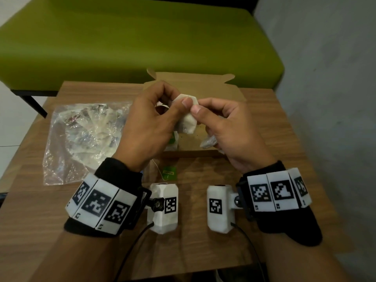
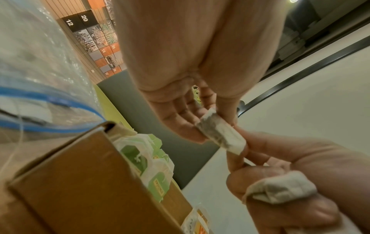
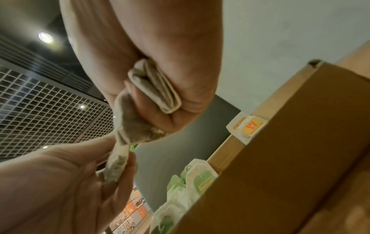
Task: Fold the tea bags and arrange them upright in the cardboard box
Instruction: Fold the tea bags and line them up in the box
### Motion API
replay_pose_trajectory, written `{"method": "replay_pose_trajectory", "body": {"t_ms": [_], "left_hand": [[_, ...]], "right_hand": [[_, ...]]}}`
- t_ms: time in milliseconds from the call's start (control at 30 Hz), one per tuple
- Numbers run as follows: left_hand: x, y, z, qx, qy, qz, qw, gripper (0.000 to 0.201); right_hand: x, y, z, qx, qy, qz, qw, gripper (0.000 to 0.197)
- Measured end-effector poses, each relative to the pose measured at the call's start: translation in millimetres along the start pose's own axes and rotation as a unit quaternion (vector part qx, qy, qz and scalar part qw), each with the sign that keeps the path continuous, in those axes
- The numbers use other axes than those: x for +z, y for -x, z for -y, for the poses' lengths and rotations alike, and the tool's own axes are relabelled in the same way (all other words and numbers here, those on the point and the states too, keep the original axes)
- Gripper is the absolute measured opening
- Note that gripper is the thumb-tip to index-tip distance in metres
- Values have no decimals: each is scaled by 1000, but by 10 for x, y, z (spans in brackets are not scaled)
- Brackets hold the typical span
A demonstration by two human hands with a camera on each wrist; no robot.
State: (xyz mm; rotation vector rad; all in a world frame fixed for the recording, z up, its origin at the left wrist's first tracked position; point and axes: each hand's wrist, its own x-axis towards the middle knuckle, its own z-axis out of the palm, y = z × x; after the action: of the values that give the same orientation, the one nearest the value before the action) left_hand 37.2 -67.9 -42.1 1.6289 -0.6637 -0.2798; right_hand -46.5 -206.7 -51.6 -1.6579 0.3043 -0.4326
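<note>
Both hands hold one white tea bag (image 1: 188,121) above the open cardboard box (image 1: 230,94). My left hand (image 1: 179,100) pinches its upper end and my right hand (image 1: 200,107) pinches it beside the left thumb. In the left wrist view the tea bag (image 2: 220,134) stretches between the two hands. A second, folded tea bag (image 3: 156,91) is tucked in my right palm under the curled fingers; the folded bag (image 2: 280,188) also shows from the left wrist. Several tea bags with green tags (image 2: 150,166) stand upright in the box's left end.
A clear zip bag (image 1: 85,135) with more tea bags lies on the wooden table (image 1: 274,123), left of the box. A loose green tag (image 1: 169,171) on a string lies in front of the box. A tea bag with a yellow tag (image 3: 250,125) stands in the box. A green bench (image 1: 132,41) is behind.
</note>
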Motion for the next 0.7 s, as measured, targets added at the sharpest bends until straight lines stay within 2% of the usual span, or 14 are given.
{"method": "replay_pose_trajectory", "body": {"t_ms": [100, 167, 233, 300, 500, 600, 700], "left_hand": [[-1, -14, 4, -16, 9, -11, 1000, 26], [-10, -21, -6, -19, 14, 7, 1000, 18], [-4, -24, -2, -8, -9, 3, 1000, 13], [27, -22, 2, 9, -37, -34, 999, 14], [179, -14, 2, 58, -115, -108, 986, 12], [187, -9, 17, 87, -174, -97, 976, 15], [141, -1, -10, 94, -170, -77, 978, 17]], "right_hand": [[21, 11, 2, -4, -3, -2, 1000, 15], [23, 13, 15, 0, 6, -17, 1000, 11], [19, 5, 21, -5, 38, -72, 997, 5], [35, -3, 18, -25, 84, -122, 989, 13], [160, 9, 56, -25, 91, -102, 990, 16], [169, 13, 65, -7, 60, -100, 993, 22], [131, -6, 48, -3, 60, -119, 991, 18]]}}
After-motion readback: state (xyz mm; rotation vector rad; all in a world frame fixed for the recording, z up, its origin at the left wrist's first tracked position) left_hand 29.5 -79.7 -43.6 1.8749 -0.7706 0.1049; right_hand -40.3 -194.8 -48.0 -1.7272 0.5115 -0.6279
